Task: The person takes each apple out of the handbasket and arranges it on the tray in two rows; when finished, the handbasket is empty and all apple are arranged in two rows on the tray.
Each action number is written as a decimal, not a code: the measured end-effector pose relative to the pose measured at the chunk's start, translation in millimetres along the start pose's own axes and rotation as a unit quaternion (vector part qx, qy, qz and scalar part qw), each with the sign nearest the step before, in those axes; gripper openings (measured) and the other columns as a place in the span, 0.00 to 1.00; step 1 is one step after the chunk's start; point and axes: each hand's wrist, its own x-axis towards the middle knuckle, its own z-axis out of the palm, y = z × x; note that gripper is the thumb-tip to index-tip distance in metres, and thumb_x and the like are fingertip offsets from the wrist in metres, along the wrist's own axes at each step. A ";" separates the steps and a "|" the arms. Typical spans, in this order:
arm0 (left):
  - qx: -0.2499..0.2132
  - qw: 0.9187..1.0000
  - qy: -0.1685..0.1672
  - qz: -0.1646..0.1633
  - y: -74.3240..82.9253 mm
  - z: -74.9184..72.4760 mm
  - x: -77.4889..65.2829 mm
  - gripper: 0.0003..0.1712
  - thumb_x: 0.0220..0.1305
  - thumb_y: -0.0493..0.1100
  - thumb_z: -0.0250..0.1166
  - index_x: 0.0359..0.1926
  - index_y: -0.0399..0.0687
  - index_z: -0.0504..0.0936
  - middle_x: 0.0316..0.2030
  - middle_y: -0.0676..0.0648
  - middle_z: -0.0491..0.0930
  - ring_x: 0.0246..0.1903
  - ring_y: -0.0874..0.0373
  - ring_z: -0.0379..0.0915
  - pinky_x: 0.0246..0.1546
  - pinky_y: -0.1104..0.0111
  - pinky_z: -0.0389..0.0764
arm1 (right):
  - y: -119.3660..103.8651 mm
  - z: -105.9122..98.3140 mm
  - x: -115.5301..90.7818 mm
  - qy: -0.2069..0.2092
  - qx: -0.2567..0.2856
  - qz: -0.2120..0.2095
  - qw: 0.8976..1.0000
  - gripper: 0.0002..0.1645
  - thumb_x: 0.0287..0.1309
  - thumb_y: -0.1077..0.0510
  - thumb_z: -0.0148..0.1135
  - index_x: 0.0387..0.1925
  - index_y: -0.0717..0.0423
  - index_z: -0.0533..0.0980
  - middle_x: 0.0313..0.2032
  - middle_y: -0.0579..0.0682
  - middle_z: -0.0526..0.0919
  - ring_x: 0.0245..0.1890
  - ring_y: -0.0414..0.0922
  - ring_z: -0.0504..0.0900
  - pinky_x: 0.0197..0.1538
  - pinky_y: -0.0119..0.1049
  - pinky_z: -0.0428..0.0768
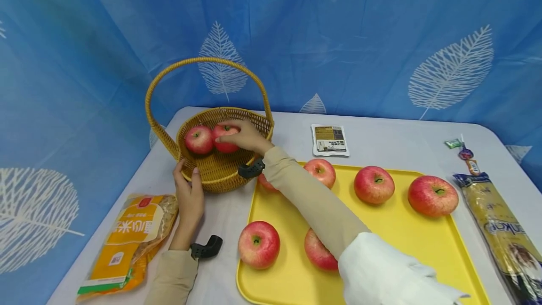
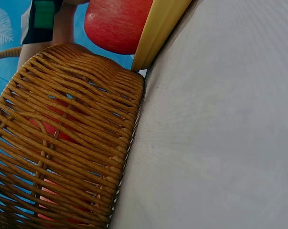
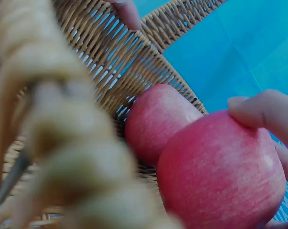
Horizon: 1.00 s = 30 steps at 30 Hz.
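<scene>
A wicker basket (image 1: 220, 175) with a tall arched handle stands at the back left of the table. Inside it my right hand (image 1: 245, 136) grips a red apple (image 1: 224, 145), thumb and fingers around its side, as the right wrist view shows (image 3: 220, 171). Against that apple, in the basket, lies another apple (image 1: 199, 139). My left hand (image 1: 189, 196) holds the basket's near left rim, its fingers at the wall below the handle's foot. In the left wrist view the woven wall (image 2: 67, 138) fills much of the picture, with red showing through the gaps.
Several apples, one of them at the front left (image 1: 259, 244), lie on a yellow tray (image 1: 406, 258). An orange food bag (image 1: 127, 244) lies left of my left arm. Behind the tray is a small white packet (image 1: 330, 140); to the right are small sweets (image 1: 466, 153) and a long yellow packet (image 1: 499, 229).
</scene>
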 end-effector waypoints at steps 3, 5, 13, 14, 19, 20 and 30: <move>0.000 1.000 -0.004 -0.004 -1.9 2.7 -1.7 0.29 0.68 0.51 0.45 0.65 0.44 0.53 0.66 0.39 0.54 0.67 0.48 0.46 0.66 0.52 0.50 | 1.7 -3.4 -5.4 -0.010 0.006 -0.011 1.000 0.33 0.46 0.44 0.66 0.57 0.41 0.71 0.59 0.45 0.71 0.61 0.43 0.66 0.56 0.38 0.71; 0.001 1.000 -0.004 -0.004 -2.7 3.9 -3.0 0.29 0.68 0.51 0.44 0.65 0.44 0.53 0.66 0.39 0.54 0.67 0.48 0.47 0.66 0.52 0.50 | 2.7 -5.4 -9.1 -0.016 0.013 -0.017 1.000 0.33 0.46 0.45 0.66 0.57 0.41 0.71 0.58 0.44 0.71 0.61 0.43 0.66 0.56 0.37 0.72; 0.007 1.000 0.003 -0.001 -0.6 1.7 -2.4 0.29 0.68 0.51 0.44 0.65 0.43 0.52 0.66 0.38 0.54 0.67 0.47 0.47 0.66 0.52 0.49 | -2.4 -13.6 -21.5 -0.026 0.015 -0.043 0.999 0.31 0.47 0.48 0.66 0.56 0.40 0.71 0.56 0.44 0.74 0.58 0.41 0.69 0.52 0.32 0.74; 0.008 1.000 0.003 0.000 -0.6 1.4 -1.6 0.29 0.68 0.51 0.44 0.65 0.43 0.52 0.66 0.38 0.54 0.67 0.47 0.47 0.66 0.52 0.49 | -4.3 -14.8 -23.4 -0.026 0.013 -0.045 0.999 0.31 0.47 0.48 0.66 0.56 0.40 0.71 0.56 0.45 0.74 0.58 0.41 0.70 0.51 0.32 0.74; 0.007 1.000 0.005 0.003 0.6 0.3 0.7 0.30 0.68 0.51 0.44 0.65 0.42 0.52 0.66 0.38 0.53 0.67 0.47 0.46 0.66 0.52 0.49 | -11.4 -21.2 -33.6 -0.029 0.017 -0.049 0.998 0.31 0.48 0.49 0.65 0.57 0.42 0.71 0.57 0.45 0.72 0.55 0.41 0.72 0.48 0.31 0.75; 0.006 1.000 0.005 0.003 0.9 0.0 0.9 0.30 0.68 0.51 0.44 0.65 0.42 0.52 0.66 0.38 0.53 0.67 0.47 0.46 0.66 0.52 0.48 | -11.6 -22.2 -35.4 -0.030 0.020 -0.050 0.998 0.31 0.48 0.50 0.65 0.57 0.42 0.71 0.57 0.45 0.72 0.54 0.41 0.72 0.48 0.30 0.76; -0.002 1.000 0.001 0.003 2.1 0.7 -0.3 0.29 0.68 0.50 0.44 0.65 0.42 0.52 0.66 0.38 0.53 0.67 0.47 0.46 0.66 0.52 0.48 | -8.4 -26.7 -52.0 -0.016 0.017 -0.046 0.999 0.29 0.48 0.48 0.65 0.56 0.36 0.71 0.58 0.48 0.66 0.54 0.41 0.66 0.47 0.31 0.74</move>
